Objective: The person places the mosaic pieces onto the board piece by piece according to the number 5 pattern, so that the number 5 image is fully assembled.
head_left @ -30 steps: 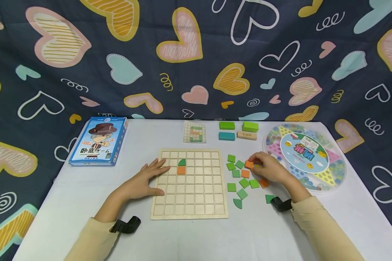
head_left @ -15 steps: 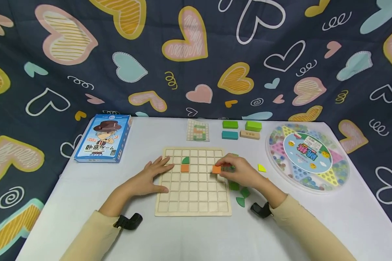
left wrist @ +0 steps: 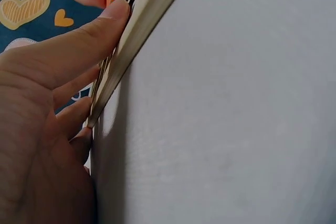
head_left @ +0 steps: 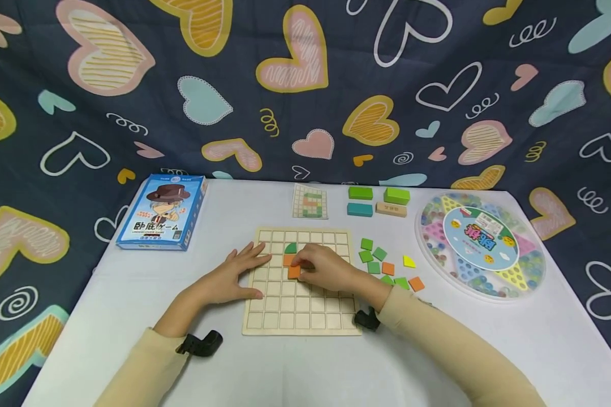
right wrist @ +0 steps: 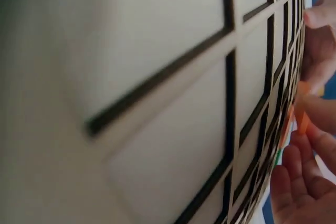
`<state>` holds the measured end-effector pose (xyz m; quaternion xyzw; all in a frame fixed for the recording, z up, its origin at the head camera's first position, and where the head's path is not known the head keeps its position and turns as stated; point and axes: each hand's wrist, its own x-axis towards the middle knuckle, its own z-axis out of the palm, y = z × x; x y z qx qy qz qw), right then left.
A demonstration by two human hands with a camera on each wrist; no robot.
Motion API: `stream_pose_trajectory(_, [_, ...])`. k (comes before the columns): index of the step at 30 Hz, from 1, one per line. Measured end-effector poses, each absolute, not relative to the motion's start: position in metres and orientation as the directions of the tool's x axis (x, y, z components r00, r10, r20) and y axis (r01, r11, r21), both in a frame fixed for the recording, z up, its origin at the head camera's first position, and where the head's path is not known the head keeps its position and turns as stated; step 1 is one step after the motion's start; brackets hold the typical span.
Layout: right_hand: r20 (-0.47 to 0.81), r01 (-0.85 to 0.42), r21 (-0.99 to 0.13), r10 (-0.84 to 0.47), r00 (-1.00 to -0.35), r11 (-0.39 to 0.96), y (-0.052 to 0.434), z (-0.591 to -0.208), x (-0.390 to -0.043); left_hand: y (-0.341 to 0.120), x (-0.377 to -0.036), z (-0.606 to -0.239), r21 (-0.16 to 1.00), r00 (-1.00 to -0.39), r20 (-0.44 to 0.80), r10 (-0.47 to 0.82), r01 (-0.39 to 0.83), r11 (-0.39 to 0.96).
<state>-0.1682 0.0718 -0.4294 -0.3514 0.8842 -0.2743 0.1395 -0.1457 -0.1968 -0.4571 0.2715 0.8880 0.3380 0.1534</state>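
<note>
My right hand (head_left: pixel 328 268) pinches an orange square tile (head_left: pixel 294 272) close over the wooden grid board (head_left: pixel 302 329). In the right wrist view the same orange tile (right wrist: pixel 302 109) stands tilted between thumb and fingers. Just behind it on the board lie another orange square tile (head_left: pixel 288 259) and a green quarter-round tile (head_left: pixel 291 247). My left hand (head_left: pixel 233 275) rests with spread fingers on the board's left edge. In the left wrist view its thumb (left wrist: pixel 84 40) lies along the board's rim (left wrist: pixel 142 40).
Right of the board lie several green tiles (head_left: pixel 374 267), orange tiles and a yellow piece (head_left: pixel 409 261). Farther right is a round marble game (head_left: pixel 481 246). Behind the board stand a pattern card (head_left: pixel 309 202) and several blocks (head_left: pixel 360 210). A blue game box (head_left: pixel 162 212) lies back left.
My right hand picked an orange tile from the loose pieces and carried it left across the board, beside the placed orange tile. The left hand stays on the board's edge.
</note>
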Motion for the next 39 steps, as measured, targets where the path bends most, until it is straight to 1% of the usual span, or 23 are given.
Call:
stream_pose_trajectory(5, [-0.070, -0.563, -0.555, -0.709, -0.702, 0.612, 0.064, -0.429, -0.172, -0.197, -0.148, -0.453, 0.685, -0.800, -0.085, 0.593, 0.385, 0.618])
stream_pose_trajectory(10, [-0.104, -0.570, -0.535, -0.718, -0.688, 0.624, 0.060, -0.432, -0.169, -0.195, -0.144, -0.457, 0.697, -0.795, -0.074, 0.602, 0.391, 0.602])
stream_pose_trajectory(16, [-0.123, -0.567, -0.541, -0.725, -0.678, 0.621, 0.063, -0.436, -0.168, -0.193, -0.143, -0.464, 0.696, -0.799, -0.079, 0.596, 0.384, 0.607])
stream_pose_trajectory(20, [-0.124, -0.549, -0.570, -0.725, -0.678, 0.611, 0.070, -0.432, -0.168, -0.194, -0.143, -0.463, 0.685, -0.801, -0.083, 0.593, 0.386, 0.618])
stream_pose_trajectory(23, [-0.083, -0.528, -0.611, -0.711, -0.699, 0.590, 0.083, -0.426, -0.167, -0.194, -0.142, -0.459, 0.686, -0.810, -0.077, 0.581, 0.380, 0.620])
stream_pose_trajectory(29, [0.004, -0.458, -0.676, -0.618, -0.786, 0.578, 0.134, -0.417, -0.159, -0.194, -0.138, -0.453, 0.681, -0.818, -0.076, 0.570, 0.375, 0.629])
stream_pose_trajectory(34, [0.025, -0.379, -0.706, -0.513, -0.858, 0.599, 0.187, -0.419, -0.154, -0.193, -0.136, -0.452, 0.665, -0.818, -0.092, 0.568, 0.374, 0.647])
stream_pose_trajectory(36, [0.024, -0.348, -0.699, -0.466, -0.884, 0.625, 0.206, -0.422, -0.154, -0.193, -0.134, -0.452, 0.663, -0.818, -0.104, 0.565, 0.366, 0.653])
stream_pose_trajectory(39, [-0.014, -0.289, -0.674, -0.402, -0.916, 0.680, 0.228, -0.428, -0.153, -0.193, -0.132, -0.452, 0.669, -0.818, -0.121, 0.562, 0.351, 0.655])
